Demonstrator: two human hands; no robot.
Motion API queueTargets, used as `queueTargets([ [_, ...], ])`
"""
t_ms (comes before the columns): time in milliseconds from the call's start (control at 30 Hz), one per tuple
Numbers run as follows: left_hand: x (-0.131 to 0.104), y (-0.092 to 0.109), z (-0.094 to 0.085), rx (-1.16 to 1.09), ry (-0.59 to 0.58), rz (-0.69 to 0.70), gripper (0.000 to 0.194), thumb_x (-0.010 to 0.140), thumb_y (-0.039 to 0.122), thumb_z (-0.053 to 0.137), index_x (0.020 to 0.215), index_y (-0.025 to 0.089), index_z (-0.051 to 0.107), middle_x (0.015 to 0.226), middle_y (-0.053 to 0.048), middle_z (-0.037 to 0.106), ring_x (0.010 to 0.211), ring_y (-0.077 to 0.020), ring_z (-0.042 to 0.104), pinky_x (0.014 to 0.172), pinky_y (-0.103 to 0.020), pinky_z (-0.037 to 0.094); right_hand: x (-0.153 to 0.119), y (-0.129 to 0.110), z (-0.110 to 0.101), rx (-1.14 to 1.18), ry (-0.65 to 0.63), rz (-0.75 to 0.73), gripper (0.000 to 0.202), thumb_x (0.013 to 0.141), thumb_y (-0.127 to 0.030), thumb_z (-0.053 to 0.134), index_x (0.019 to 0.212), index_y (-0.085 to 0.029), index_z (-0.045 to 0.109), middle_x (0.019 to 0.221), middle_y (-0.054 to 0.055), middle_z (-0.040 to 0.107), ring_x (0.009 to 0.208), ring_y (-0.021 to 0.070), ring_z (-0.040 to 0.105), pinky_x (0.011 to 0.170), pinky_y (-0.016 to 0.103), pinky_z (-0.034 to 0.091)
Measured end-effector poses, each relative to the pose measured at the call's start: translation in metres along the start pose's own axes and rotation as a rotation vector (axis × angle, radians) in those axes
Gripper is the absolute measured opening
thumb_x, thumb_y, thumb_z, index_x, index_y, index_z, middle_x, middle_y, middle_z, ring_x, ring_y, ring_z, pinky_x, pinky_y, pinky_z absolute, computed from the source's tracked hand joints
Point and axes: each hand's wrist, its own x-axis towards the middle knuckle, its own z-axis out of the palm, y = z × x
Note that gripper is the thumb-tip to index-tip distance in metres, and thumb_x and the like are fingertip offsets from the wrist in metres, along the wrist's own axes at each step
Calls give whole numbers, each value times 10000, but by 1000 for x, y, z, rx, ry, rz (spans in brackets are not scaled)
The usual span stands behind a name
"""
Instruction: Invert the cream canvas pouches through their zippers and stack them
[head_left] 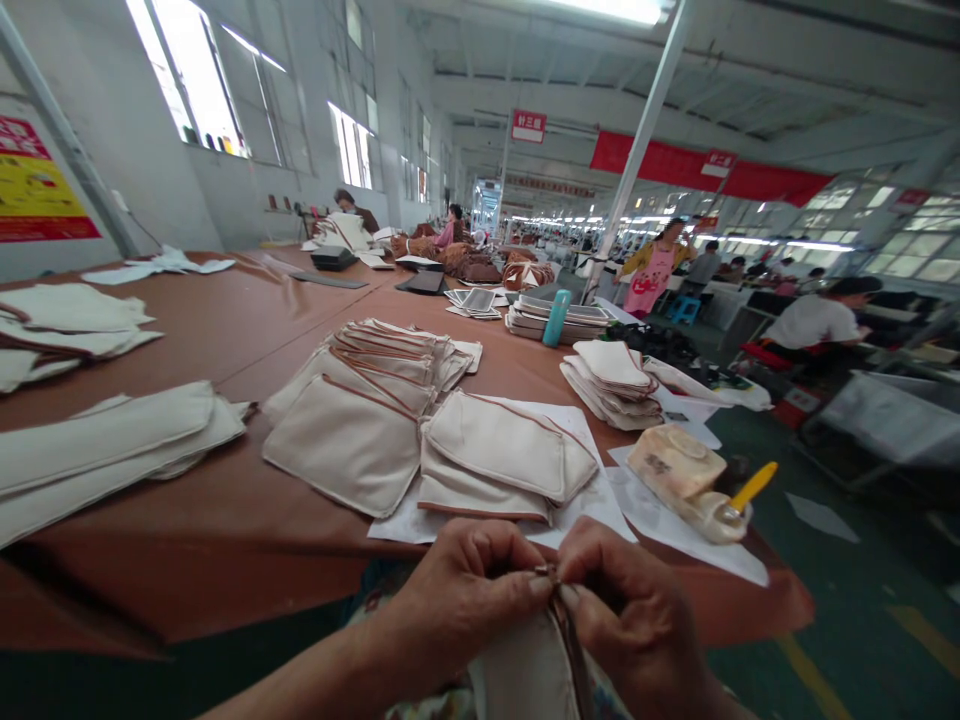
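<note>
Over my lap hangs a cream fabric pouch (517,665) with a brown strip, which looks like a zipper, along its edge. My left hand (480,575) pinches the top end of this strip between thumb and forefinger. Close against it, my right hand (626,600) pinches the same end from the other side. A small shiny bit, perhaps a zipper slider, shows between the fingertips, too small to make out fully. Just beyond my hands, cream pouches (499,445) with brown edges lie on white paper (607,505), beside a larger overlapping pile of pouches (345,445).
On the brown-covered table (225,560) lie more cream pieces (112,435) at left and a small stack (611,385) at right. A cut-open plastic jug (675,460) holds a yellow-handled brush (752,487). A teal bottle (556,318) stands farther back. Several people work beyond.
</note>
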Motion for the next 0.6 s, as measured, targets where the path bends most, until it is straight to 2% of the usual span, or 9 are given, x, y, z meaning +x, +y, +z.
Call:
queueTargets([
  [100,-3,4,2,-23,-21,55,298,752,367,776,731,102,640,690,-16,601,561,-67,423,511,-175,320,0,-3,0,-55,7,-131,132,690,-62,542,688,-190,576,650,-21,524,573,125,503,516,218,378],
  [167,-3,5,4,40,-1,95,271,759,342,762,724,102,640,727,-37,641,577,-79,462,528,-182,355,1,-6,-2,-82,-12,-120,126,694,-60,552,683,-183,576,647,-18,529,570,126,509,513,216,384],
  [233,-3,5,4,147,35,149,237,777,315,730,722,102,643,793,-73,685,620,-108,521,555,-197,391,2,-11,-7,-79,-55,-31,94,713,-88,568,681,-176,574,652,-12,531,578,129,505,513,218,386],
  [300,-3,2,5,283,84,221,194,800,284,687,732,106,649,823,-96,707,668,-140,568,580,-213,416,3,-17,-12,-28,-152,107,56,764,-151,575,712,-166,588,675,-5,531,605,135,492,530,226,388],
  [400,-4,-3,5,509,166,368,140,817,225,629,723,122,646,743,-78,692,652,-149,582,586,-221,421,5,-23,-21,51,-314,293,153,854,-274,561,786,-147,613,685,-6,518,619,130,442,540,232,360],
  [500,-5,-9,6,710,231,538,89,799,139,589,716,144,623,684,-44,654,609,-132,569,576,-216,410,8,-24,-22,24,-347,376,216,855,-344,601,778,-142,592,672,-13,512,617,124,409,533,233,324],
  [600,-4,-10,8,843,204,703,133,789,49,523,777,161,594,735,-31,656,654,-124,591,607,-203,415,12,-25,-20,-19,-328,413,183,800,-306,630,742,-146,561,658,-20,508,605,120,406,523,235,311],
])
